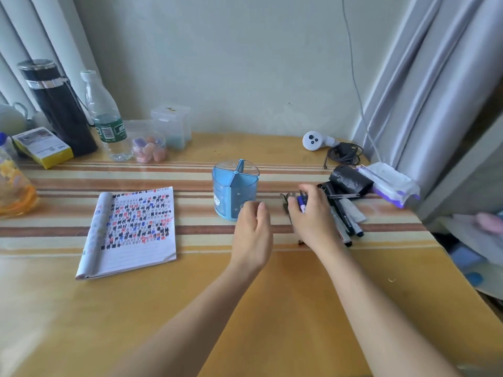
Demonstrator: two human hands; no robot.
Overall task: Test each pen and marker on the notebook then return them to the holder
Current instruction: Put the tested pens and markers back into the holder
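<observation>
- Toward the right edge of the bench [285, 308] lies a heap of pens [344, 213]. Their long axes run roughly back to front, tips toward the front edge.
- On the heap's left side sits the right hand [313, 216], its fingers [295, 213] curled round a blue pen [301, 204]. Most of that pen is hidden under the hand, so I cannot tell which way it lies.
- Just left of that hand, about mid-bench, the holder [235, 191] stands upright. No pens show above its rim.
- The left hand [253, 232] is in front of the holder's right side, fingers loosely curled and holding nothing. Whether they touch the holder I cannot tell.
- The notebook [130, 232] lies open left of the holder, well apart from the pen. Its page is mostly filled with black, red and blue marks, and blank lines remain toward the front edge.
- The pen probably has to go left, past the holder, to those blank lines. The right hand is nearer the pens and the left is nearer the notebook.
- Bare bench toward the front edge gives room for that sweep, though the left hand sits in the path.
- Behind the heap, by the right edge, lie a black roll [351, 179] and a wipes pack [389, 183], and a cable [344, 155] is coiled near the back right corner.
</observation>
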